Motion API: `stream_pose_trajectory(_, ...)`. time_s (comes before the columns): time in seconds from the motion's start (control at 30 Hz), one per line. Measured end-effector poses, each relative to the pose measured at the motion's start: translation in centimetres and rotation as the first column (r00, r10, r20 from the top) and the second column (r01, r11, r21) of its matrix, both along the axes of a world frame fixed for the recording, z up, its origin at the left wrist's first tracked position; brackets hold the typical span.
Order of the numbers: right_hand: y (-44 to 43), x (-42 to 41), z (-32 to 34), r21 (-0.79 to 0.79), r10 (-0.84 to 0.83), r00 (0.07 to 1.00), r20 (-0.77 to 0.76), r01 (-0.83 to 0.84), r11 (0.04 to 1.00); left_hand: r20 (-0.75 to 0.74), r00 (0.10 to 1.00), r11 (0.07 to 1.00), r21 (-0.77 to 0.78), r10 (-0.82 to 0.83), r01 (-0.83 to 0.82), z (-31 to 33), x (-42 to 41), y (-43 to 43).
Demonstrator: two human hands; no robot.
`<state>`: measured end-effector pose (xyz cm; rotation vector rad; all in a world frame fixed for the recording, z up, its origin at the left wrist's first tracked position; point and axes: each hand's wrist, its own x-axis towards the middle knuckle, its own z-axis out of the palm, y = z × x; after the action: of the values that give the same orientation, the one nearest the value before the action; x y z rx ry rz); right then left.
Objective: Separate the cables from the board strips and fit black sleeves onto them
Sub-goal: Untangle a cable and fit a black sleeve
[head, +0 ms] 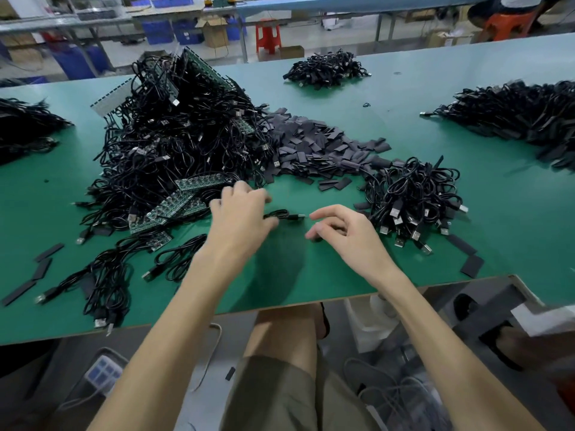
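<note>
My left hand grips a black USB cable just above the green table. The cable's metal plug sticks out to the right. My right hand hovers just right of the plug with its fingers loosely curled and the index tip almost touching the plug. A small dark bit shows under the thumb; I cannot tell whether it is a sleeve. Green board strips with cables attached lie left of my left hand, at the foot of a big tangled pile. Loose black sleeves are heaped behind my hands.
A bundle of cables lies right of my right hand. More cable heaps sit at the far right, back centre and far left. Loose cables and stray sleeves lie near the front left edge.
</note>
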<state>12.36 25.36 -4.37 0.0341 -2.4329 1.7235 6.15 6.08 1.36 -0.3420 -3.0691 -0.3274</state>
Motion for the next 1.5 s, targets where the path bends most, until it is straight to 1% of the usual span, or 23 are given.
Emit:
stream_pose_trajectory(0.03, 0.0, 0.1, 0.1, -0.004, 0.006, 1.0, -0.004, -0.006, 1.0, 0.055, 0.996, 0.991, -0.121, 0.068, -0.061, 0.2, -0.1, -1.3)
stream_pose_trajectory(0.07, 0.0, 0.1, 0.1, -0.005, 0.011, 1.0, -0.004, -0.011, 1.0, 0.109, 0.987, 0.975, -0.197, 0.121, -0.098, 0.5, -0.1, -2.5)
stream_pose_trajectory(0.1, 0.0, 0.1, 0.1, -0.001, 0.012, 1.0, -0.006, -0.012, 1.0, 0.157, 0.976, 0.966, -0.234, 0.154, -0.115, 0.6, -0.2, -3.5)
stream_pose_trajectory(0.17, 0.0, 0.1, 0.1, 0.008, 0.015, 1.0, -0.006, -0.015, 1.0, 0.225, 0.96, 0.97, -0.214, 0.164, -0.116, 0.7, -0.4, -4.8)
stream_pose_trajectory(0.23, 0.0, 0.0, 0.0, 0.011, 0.016, 1.0, -0.003, -0.016, 1.0, 0.225, 0.964, 0.987, -0.108, 0.143, -0.121, 0.5, -0.4, -5.2)
stream_pose_trajectory(0.3, 0.1, -0.1, -0.1, 0.007, 0.019, 1.0, -0.001, -0.019, 1.0, 0.183, 0.978, 0.992, 0.055, 0.103, -0.115, 0.1, -0.3, -4.8)
stream_pose_trajectory(0.33, 0.1, -0.1, -0.1, 0.005, 0.02, 1.0, -0.002, -0.02, 1.0, 0.17, 0.983, 0.983, 0.16, 0.064, -0.092, -0.2, -0.2, -4.4)
stream_pose_trajectory(0.4, 0.1, -0.2, -0.3, 0.016, 0.024, 1.0, -0.013, -0.023, 1.0, 0.156, 0.987, 0.936, 0.353, -0.043, -0.015, -0.8, 0.1, -3.2)
stream_pose_trajectory(0.47, 0.1, -0.3, -0.4, 0.056, 0.028, 0.999, -0.027, -0.027, 0.998, 0.121, 0.982, 0.892, 0.445, -0.147, 0.079, -1.5, 0.5, -1.7)
stream_pose_trajectory(0.53, 0.0, -0.3, -0.5, 0.104, 0.033, 0.999, -0.039, -0.029, 0.994, 0.067, 0.976, 0.848, 0.51, -0.209, 0.146, -2.3, 1.0, -0.4)
stream_pose_trajectory(0.63, 0.0, -0.4, -0.6, 0.127, 0.024, 0.999, -0.047, -0.018, 0.992, 0.041, 0.971, 0.785, 0.598, -0.235, 0.164, -3.2, 1.4, 0.8)
stream_pose_trajectory(0.8, 0.0, -0.2, -0.4, 0.133, 0.001, 0.998, -0.066, 0.008, 0.991, 0.062, 0.976, 0.783, 0.609, -0.207, 0.128, -3.6, 1.6, 1.3)
stream_pose_trajectory(0.93, -0.3, -0.1, -0.2, 0.181, -0.015, 0.998, -0.056, 0.025, 0.983, 0.076, 0.983, 0.767, 0.637, -0.17, 0.083, -3.6, 1.8, 1.5)
stream_pose_trajectory(1.1, -0.2, -0.1, -0.3, 0.12, -0.026, 1.0, -0.001, 0.026, 0.992, 0.108, 0.981, 0.774, 0.63, -0.16, 0.058, -3.2, 2.4, 1.8)
stream_pose_trajectory(1.33, -0.2, -0.2, -0.5, 0.14, -0.052, 0.999, 0.01, 0.05, 0.989, 0.107, 0.988, 0.785, 0.619, -0.115, 0.025, -2.9, 2.6, 2.3)
stream_pose_trajectory(1.5, 0.0, -0.3, -0.5, 0.103, -0.05, 0.999, 0.016, 0.048, 0.993, 0.144, 0.981, 0.736, 0.677, -0.132, -0.001, -3.2, 2.1, 2.3)
